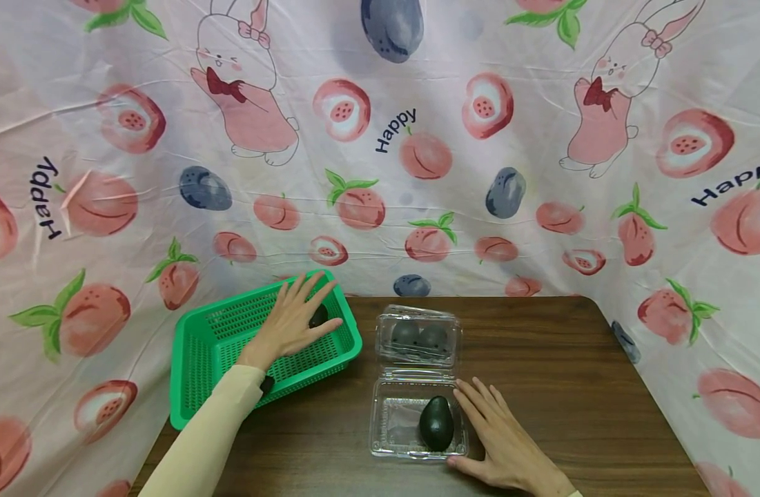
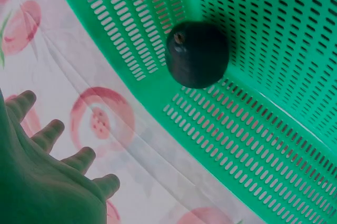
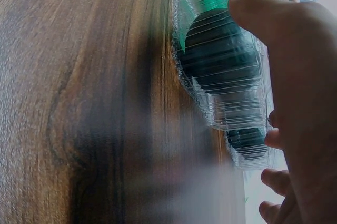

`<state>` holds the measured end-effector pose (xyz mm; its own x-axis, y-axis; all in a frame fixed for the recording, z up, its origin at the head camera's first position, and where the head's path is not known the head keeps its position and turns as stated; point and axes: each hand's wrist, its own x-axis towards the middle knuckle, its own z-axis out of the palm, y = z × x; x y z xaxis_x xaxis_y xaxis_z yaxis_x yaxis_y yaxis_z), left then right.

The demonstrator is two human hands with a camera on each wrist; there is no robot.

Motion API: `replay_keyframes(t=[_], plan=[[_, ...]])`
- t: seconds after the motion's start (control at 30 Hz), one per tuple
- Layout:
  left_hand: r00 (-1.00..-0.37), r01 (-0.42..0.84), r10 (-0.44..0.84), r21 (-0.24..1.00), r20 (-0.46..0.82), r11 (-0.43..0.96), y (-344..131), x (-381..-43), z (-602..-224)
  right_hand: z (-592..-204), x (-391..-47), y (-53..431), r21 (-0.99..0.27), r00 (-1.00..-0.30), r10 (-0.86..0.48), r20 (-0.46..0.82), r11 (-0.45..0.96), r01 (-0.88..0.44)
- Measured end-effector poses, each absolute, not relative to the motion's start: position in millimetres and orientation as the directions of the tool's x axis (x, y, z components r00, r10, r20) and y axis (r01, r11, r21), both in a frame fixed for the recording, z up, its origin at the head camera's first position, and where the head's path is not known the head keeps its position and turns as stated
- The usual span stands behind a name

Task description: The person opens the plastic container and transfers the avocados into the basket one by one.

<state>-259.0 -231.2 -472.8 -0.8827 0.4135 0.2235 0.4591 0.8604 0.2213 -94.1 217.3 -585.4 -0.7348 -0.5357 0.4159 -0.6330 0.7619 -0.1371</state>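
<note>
Over the right end of the green plastic basket (image 1: 187, 373), my left hand (image 1: 290, 324) is spread with straight fingers, holding nothing. Below it in the basket is a dark avocado (image 1: 318, 316), seen in the left wrist view as a lone avocado (image 2: 197, 55) in a corner. My right hand (image 1: 500, 442) rests along the right edge of a clear plastic clamshell box (image 1: 398, 421), thumb at the near corner, fingers extended. Inside the box's right half sits one avocado (image 1: 437, 424). The raised clear lid (image 1: 386, 345) stands at the back.
Two dark avocados (image 1: 419, 337) show through clear plastic at the lid; whether a second box holds them I cannot tell. A brown wooden table (image 1: 560, 373) carries everything. Behind hangs a peach-and-rabbit printed cloth (image 1: 442, 193). A black band (image 1: 267, 385) circles my left wrist.
</note>
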Motion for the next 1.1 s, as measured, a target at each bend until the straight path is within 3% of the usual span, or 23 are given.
replay_keyframes(t=[0.63,1.1], plan=[[-0.795,0.585,0.537,0.122,0.284,0.802,-201,-210,-470,-586,-95,217,-0.112,-0.715,-0.540,0.444,0.758,-0.643],[-0.735,0.667,0.621,0.124,0.272,0.735,-172,-183,-476,-586,-94,217,-0.094,-0.700,-0.540,0.467,0.757,-0.647]])
